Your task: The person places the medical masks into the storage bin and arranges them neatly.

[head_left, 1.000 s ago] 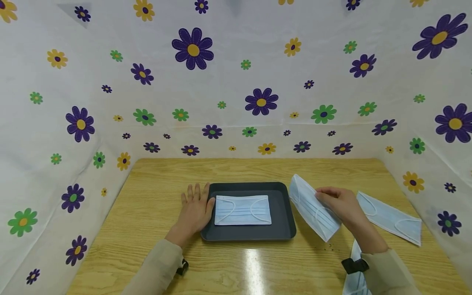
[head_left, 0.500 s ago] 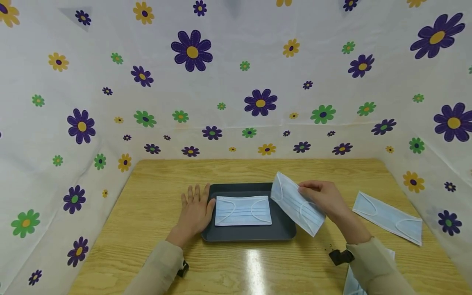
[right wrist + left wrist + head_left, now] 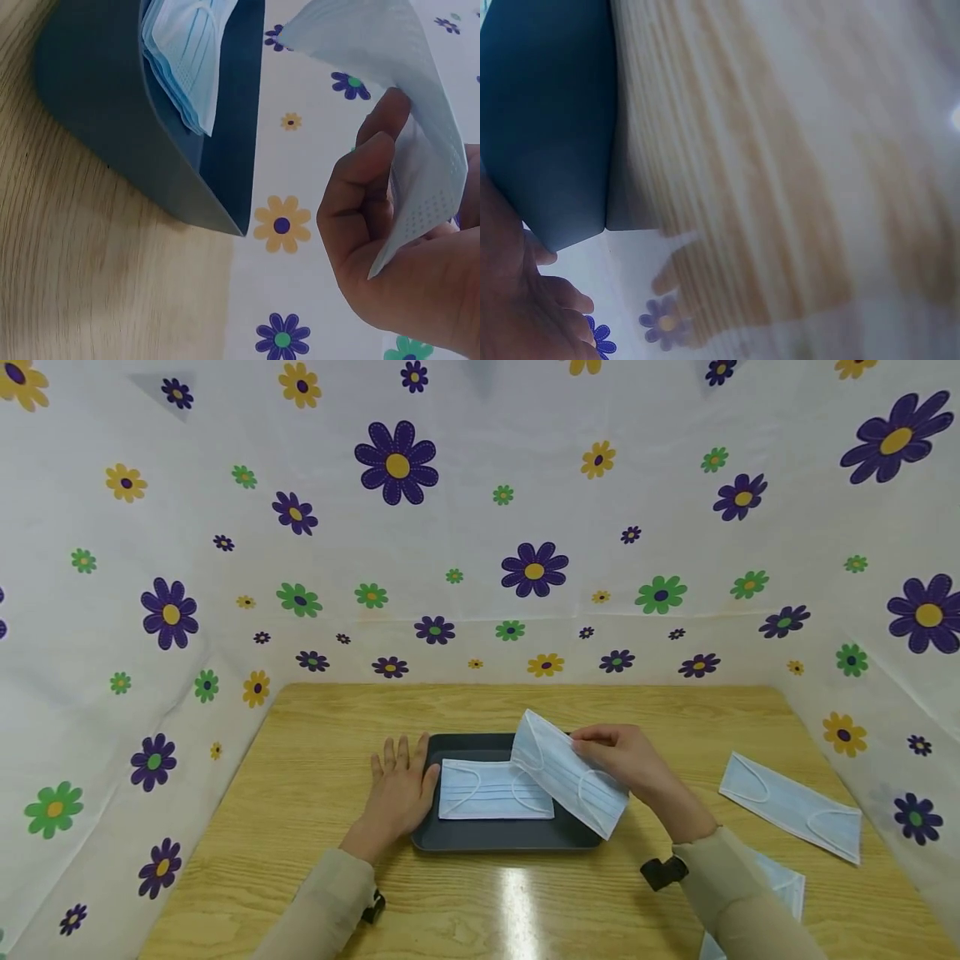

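My left hand (image 3: 395, 799) lies flat on the table with its fingers spread, the thumb side against the left edge of a dark grey tray (image 3: 502, 838). Inside the tray lies a light blue face mask (image 3: 480, 793); the right wrist view shows several stacked masks (image 3: 187, 56) there. Between thumb and fingers, my right hand (image 3: 626, 762) pinches another face mask (image 3: 566, 770) by its upper long edge. This held mask hangs tilted over the tray's right side and hides part of the mask below. In the left wrist view, the tray wall (image 3: 547, 120) rises beside my fingers.
On the right of the wooden table (image 3: 300, 752) a loose face mask (image 3: 793, 807) lies at a slant. Nearer, my right sleeve partly covers another mask (image 3: 783, 881). A white flowered cloth (image 3: 465, 527) stands behind and along both sides of the table.
My right hand has carried its mask leftward, from beside the tray to above its right part. The near right mask shows more from under the sleeve. My left hand stays in place.
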`<act>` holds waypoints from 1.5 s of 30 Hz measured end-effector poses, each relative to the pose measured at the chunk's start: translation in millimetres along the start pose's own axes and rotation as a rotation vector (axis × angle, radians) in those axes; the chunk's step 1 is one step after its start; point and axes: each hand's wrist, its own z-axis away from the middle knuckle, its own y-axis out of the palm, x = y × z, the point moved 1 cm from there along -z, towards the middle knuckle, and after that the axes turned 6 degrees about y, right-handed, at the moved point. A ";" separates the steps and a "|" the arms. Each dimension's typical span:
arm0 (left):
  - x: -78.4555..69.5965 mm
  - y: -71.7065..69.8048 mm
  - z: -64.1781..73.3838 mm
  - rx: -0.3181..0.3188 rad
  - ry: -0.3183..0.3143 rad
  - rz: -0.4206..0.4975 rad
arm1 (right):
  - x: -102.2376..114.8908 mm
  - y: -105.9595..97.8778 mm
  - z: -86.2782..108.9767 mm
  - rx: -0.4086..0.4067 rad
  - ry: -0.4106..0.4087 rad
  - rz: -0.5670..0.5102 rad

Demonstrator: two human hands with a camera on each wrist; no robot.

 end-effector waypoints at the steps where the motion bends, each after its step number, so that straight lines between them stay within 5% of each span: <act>1: 0.2 0.4 -0.2 0.002 -0.001 -0.002 | 0.6 2.2 -1.8 0.011 -0.010 0.000; 15: 1.5 3.3 -0.7 -0.020 0.001 0.019 | 0.8 33.0 -24.2 0.166 -0.068 -0.035; 36: 0.0 1.1 -1.5 -0.013 -0.003 0.005 | 8.3 59.8 -38.5 0.216 -0.104 0.054; 45: -2.4 -0.8 -0.1 -0.013 -0.003 0.017 | 9.7 67.5 -43.0 0.207 -0.178 0.099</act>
